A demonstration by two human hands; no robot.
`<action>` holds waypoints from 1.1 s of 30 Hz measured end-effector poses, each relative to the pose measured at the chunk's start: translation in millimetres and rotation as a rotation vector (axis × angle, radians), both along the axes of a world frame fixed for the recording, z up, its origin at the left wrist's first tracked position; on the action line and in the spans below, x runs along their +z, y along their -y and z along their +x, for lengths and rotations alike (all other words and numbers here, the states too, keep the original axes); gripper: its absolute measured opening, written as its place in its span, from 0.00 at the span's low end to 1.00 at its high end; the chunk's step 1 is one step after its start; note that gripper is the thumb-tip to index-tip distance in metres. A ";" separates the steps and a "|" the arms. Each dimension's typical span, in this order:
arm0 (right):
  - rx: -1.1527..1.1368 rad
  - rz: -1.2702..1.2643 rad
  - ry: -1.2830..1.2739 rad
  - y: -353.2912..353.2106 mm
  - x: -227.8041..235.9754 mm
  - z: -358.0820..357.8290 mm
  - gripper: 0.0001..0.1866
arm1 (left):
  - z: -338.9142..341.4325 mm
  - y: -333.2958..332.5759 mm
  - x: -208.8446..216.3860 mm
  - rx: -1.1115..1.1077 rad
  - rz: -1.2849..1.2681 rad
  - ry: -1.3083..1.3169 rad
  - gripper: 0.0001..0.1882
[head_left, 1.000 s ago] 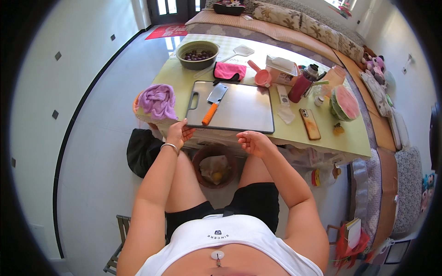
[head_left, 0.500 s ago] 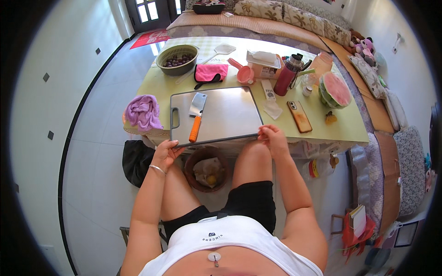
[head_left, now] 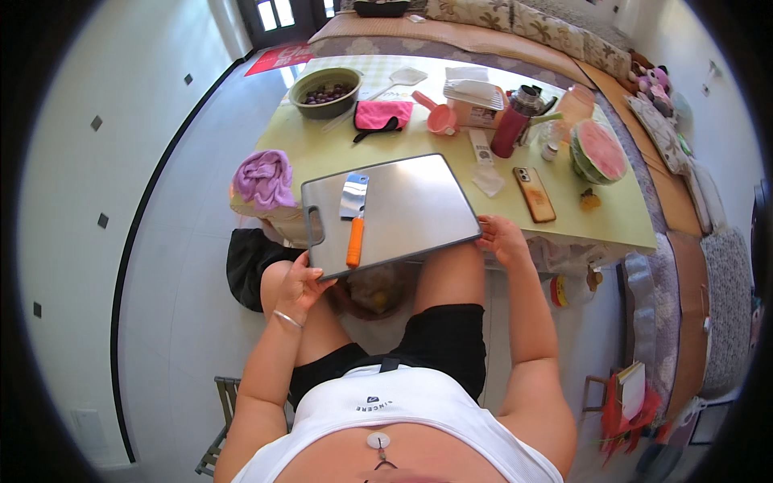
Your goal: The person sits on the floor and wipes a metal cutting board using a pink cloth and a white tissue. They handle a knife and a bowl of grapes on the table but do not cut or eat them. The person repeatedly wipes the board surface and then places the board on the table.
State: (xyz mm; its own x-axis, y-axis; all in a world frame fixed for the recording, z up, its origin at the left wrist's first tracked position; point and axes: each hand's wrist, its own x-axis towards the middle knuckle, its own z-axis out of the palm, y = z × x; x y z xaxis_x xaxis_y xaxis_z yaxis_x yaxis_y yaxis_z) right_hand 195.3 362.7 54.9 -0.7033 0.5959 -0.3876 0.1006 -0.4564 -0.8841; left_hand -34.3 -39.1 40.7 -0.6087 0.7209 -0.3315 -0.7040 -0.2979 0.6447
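A grey cutting board (head_left: 403, 209) with a handle slot at its left end juts over the near edge of the yellow-green table (head_left: 322, 149), above my thighs. On the board lies a cleaver (head_left: 354, 217) with an orange handle, its blade pointing away from me. My left hand (head_left: 302, 282) grips the board's near-left corner from below. At the near-right corner, my right hand (head_left: 501, 239) holds the edge. Under the board, between my knees, a bin (head_left: 374, 294) with yellowish scraps is partly hidden.
On the table: purple cloth (head_left: 264, 179) at the left edge, bowl of dark fruit (head_left: 324, 90), pink cloth (head_left: 382, 114), pink scoop (head_left: 439, 117), red bottle (head_left: 511, 129), phone (head_left: 535, 195), halved watermelon (head_left: 597, 151). A sofa (head_left: 515, 24) runs behind.
Both hands have taken hold of the cutting board and drawn it off the table edge toward my body, with the cleaver still lying on it.
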 end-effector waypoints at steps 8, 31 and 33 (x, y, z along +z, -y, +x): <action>0.120 -0.314 -0.206 22.6 8.8 14.1 0.18 | 27.3 19.1 27.6 -0.041 0.001 -0.050 0.34; -0.816 -0.032 -0.505 15.9 25.1 309.8 0.10 | 113.5 -198.6 89.7 -0.858 0.119 -0.205 0.23; -0.882 -0.018 -0.511 13.2 21.0 335.0 0.09 | 124.6 -207.5 92.0 -0.869 0.056 -0.217 0.21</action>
